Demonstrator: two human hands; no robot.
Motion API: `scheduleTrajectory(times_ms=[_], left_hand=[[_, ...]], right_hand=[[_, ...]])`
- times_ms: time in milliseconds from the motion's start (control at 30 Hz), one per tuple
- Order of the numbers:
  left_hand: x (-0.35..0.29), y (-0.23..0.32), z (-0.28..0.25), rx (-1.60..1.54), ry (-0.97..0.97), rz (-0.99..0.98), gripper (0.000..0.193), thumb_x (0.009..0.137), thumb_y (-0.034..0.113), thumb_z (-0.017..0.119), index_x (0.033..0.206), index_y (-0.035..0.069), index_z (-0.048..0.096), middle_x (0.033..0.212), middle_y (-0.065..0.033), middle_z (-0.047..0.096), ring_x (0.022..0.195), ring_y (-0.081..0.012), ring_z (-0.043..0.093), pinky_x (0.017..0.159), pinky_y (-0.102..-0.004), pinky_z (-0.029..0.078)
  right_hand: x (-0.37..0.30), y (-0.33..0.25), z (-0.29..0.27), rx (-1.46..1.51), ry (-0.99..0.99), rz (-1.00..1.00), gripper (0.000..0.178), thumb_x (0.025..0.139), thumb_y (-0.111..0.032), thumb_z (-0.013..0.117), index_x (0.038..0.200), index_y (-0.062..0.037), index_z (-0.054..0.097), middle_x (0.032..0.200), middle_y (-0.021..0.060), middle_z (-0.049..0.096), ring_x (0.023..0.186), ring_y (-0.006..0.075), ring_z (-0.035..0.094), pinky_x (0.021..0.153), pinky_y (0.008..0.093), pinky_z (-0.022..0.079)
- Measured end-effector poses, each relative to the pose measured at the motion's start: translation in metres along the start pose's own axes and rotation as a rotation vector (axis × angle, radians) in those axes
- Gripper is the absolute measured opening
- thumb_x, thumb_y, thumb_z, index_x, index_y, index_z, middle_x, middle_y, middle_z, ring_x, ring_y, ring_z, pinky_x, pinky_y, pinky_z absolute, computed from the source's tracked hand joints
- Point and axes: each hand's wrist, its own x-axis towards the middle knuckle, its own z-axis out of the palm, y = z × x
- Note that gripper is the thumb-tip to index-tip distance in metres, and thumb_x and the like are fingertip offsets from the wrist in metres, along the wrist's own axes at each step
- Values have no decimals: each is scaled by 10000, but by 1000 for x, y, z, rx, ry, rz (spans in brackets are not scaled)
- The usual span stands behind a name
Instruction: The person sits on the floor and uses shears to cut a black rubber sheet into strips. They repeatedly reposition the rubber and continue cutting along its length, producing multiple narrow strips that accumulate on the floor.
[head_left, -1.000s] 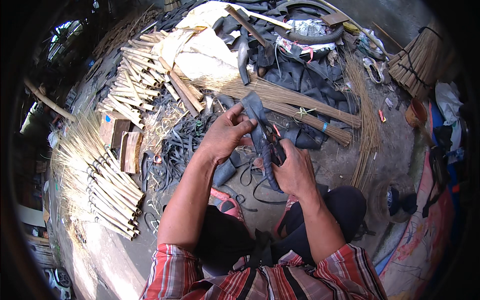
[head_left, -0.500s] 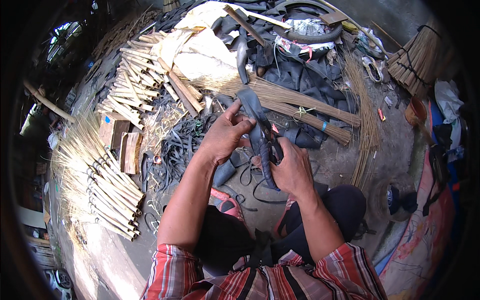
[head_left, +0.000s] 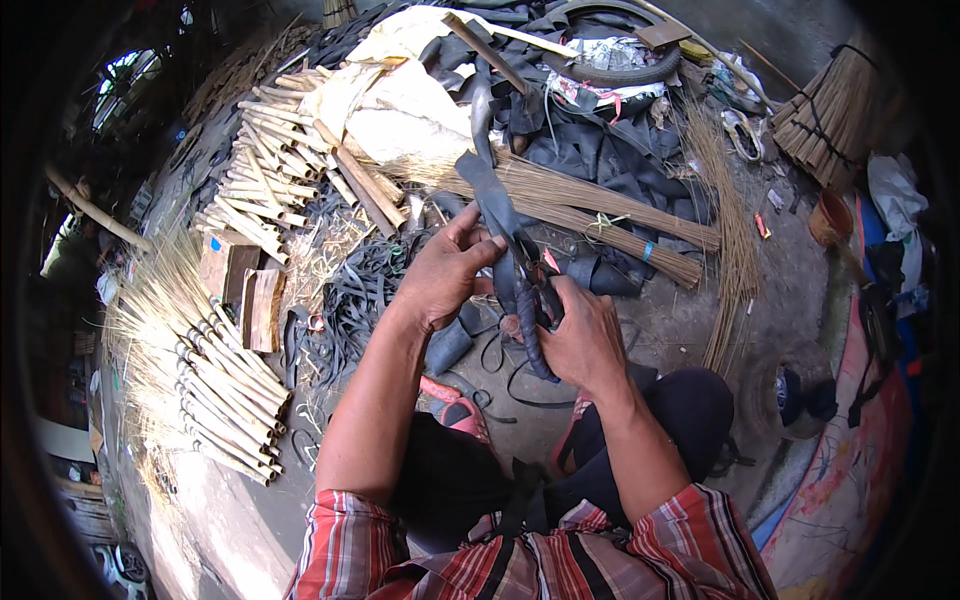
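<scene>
A black rubber strip (head_left: 486, 187), wide and flat like cut inner tube, stands up in front of my knees. My left hand (head_left: 452, 272) pinches its lower part between thumb and fingers. My right hand (head_left: 582, 333) is closed around scissors (head_left: 531, 318) whose handle is wrapped in dark rubber. The blades lie along the strip, partly hidden behind it and my fingers, so how far apart they are cannot be told. Thin black rubber strips (head_left: 350, 305) lie heaped left of my left forearm.
Hollow bamboo tubes (head_left: 262, 190) are piled at the far left, with finished-looking brooms (head_left: 215, 385) nearer. Bundles of thin sticks (head_left: 640, 240) lie beyond my right hand. Rubber sheets (head_left: 640, 160) and a tyre (head_left: 640, 75) sit at the back. A wooden block (head_left: 262, 308) stands left.
The rubber strip's upper end has straightened and leans further to the left, where it was curled over before. Both hands keep nearly the same place and grip.
</scene>
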Motion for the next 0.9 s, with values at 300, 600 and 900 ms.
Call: scheduleTrajectory(times_ms=[300,600,900], left_hand=[[5,3,1,-144,24,-15,428,1048,130,618,1467,120,529,1194,-5,678,1002,-119,680,781,-330,621],[-3,2,6,-41,-2,-12,458,1044,93,597,1496,99,521,1125,-5,675,1000,-110,664,768,-322,612],[6,6,4,-102,93,-13,459,1054,118,590,1503,92,499,1153,-13,678,995,-115,671,775,-321,612]], right_hand=[[-3,-3,-10,72,-121,164,681,745,-651,860,832,-6,658,674,191,668,687,409,695,663,487,529],[-1,1,5,2,57,-27,751,772,-698,816,960,10,650,799,197,726,794,415,721,804,502,513],[-5,-5,-6,110,-173,210,687,795,-652,826,915,4,660,809,209,727,801,391,729,755,475,543]])
